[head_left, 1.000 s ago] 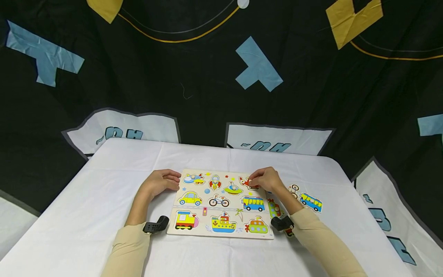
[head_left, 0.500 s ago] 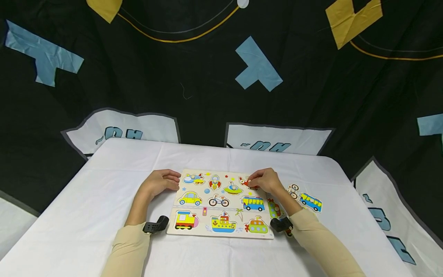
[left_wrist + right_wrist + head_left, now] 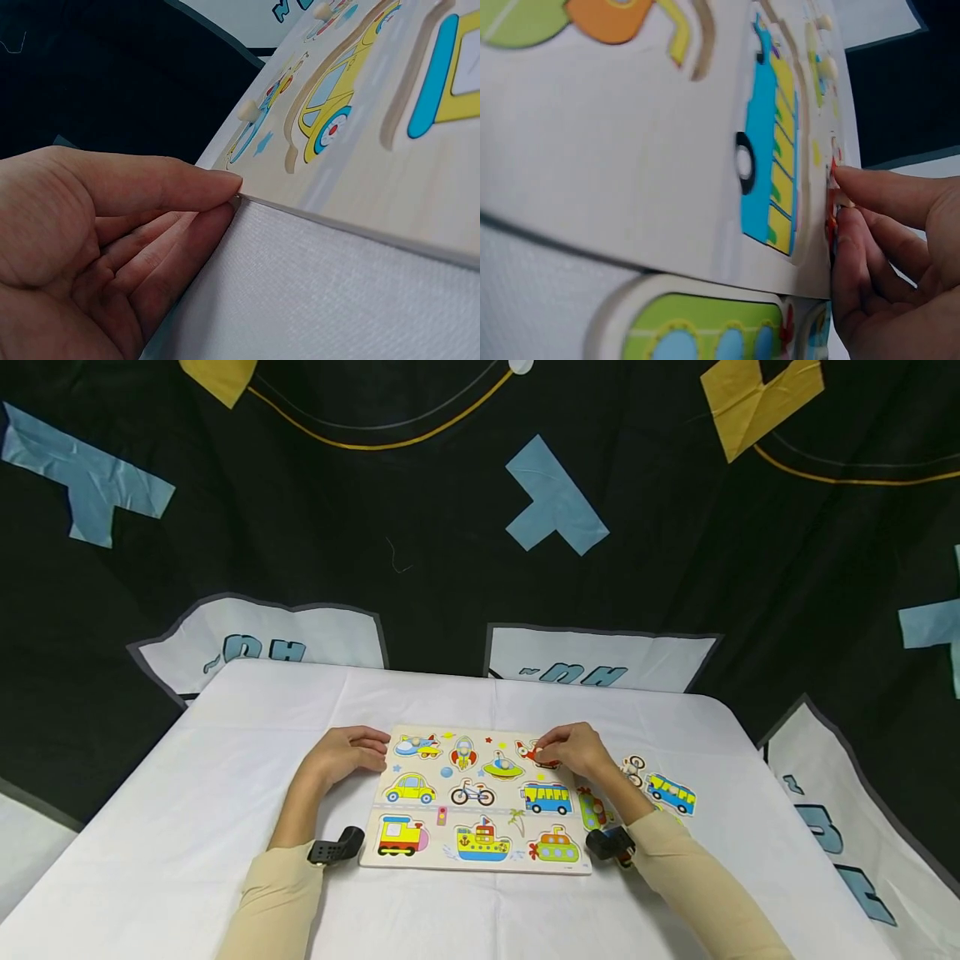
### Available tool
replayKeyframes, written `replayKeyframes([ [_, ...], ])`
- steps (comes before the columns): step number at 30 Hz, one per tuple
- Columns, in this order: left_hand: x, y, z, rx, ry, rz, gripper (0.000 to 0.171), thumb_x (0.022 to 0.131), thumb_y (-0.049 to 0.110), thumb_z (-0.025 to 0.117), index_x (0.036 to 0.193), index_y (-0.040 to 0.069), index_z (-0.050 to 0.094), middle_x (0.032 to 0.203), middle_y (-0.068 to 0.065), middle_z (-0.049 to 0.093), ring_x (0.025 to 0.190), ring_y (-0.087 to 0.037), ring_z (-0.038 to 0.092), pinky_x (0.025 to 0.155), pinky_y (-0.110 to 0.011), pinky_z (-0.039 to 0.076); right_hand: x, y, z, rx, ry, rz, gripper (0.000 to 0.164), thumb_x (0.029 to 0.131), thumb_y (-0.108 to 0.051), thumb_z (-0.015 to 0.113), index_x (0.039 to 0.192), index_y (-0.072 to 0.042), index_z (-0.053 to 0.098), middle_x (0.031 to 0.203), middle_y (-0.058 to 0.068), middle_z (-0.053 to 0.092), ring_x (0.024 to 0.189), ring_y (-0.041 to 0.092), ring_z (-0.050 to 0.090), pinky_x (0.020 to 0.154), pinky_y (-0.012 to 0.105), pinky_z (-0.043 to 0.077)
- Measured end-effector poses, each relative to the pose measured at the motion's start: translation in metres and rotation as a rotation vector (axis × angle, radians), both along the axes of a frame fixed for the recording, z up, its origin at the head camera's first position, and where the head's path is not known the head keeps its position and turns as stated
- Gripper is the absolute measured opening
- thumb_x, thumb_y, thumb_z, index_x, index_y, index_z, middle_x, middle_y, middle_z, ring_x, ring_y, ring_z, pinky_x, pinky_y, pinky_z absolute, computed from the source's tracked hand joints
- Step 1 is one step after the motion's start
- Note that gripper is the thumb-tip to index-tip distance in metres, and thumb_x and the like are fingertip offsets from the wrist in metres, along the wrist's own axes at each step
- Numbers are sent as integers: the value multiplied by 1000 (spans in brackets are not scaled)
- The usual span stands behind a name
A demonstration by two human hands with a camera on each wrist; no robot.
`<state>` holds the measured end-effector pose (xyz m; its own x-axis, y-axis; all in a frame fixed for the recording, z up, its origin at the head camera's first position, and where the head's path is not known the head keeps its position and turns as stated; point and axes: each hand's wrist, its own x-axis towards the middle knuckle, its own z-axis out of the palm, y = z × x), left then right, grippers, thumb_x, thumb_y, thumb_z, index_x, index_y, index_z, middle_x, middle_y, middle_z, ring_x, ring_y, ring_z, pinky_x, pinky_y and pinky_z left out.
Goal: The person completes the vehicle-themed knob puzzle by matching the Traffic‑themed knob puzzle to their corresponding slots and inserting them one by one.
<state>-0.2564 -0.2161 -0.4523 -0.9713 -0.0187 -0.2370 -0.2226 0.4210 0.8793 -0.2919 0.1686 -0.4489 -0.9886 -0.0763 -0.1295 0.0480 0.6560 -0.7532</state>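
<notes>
A wooden peg puzzle board point(image 3: 480, 860) with vehicle pictures lies flat on the white-covered table. My left hand point(image 3: 341, 757) pinches its left edge, the thumb point(image 3: 202, 189) at the edge's top in the left wrist view. Near the far right corner, my right hand point(image 3: 576, 749) pinches the knob of a red helicopter puzzle piece point(image 3: 527, 752), partly covered by the fingers. Whether that piece sits fully in its recess cannot be seen. Knobbed plane point(image 3: 417, 747), rocket point(image 3: 463, 753) and flying saucer point(image 3: 502, 766) pieces are in the board's far rows.
Right of the board lie loose pieces: a blue bus point(image 3: 671, 794), a bicycle point(image 3: 633, 768) and a green submarine point(image 3: 592, 808). Another piece is partly under the right wrist camera point(image 3: 611, 843). Recesses with a printed car point(image 3: 410, 787) and train point(image 3: 401, 836) show on the board. A black curtain point(image 3: 435, 552) hangs behind.
Both hands keep their places on the board and the helicopter piece; the right hand shifts only very slightly. The whole head view has drifted a little.
</notes>
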Motion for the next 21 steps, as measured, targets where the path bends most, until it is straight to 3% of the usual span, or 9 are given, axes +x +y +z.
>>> replayKeyframes([
  [14,0,2,2,9,9,2,49,79,4,80,126,3,67,104,-10,73,84,-14,67,76,-25,54,4,19,12,-31,20,6,26,83,-23,82,104,-9,78,87,4,75,81,20,65,71,29,50],
  [21,1,0,2,-6,9,7,48,79,5,80,125,3,67,104,-9,73,84,-14,66,77,-26,53,6,35,17,17,37,-10,27,85,-26,81,106,-9,77,94,5,74,93,22,62,84,37,47],
])
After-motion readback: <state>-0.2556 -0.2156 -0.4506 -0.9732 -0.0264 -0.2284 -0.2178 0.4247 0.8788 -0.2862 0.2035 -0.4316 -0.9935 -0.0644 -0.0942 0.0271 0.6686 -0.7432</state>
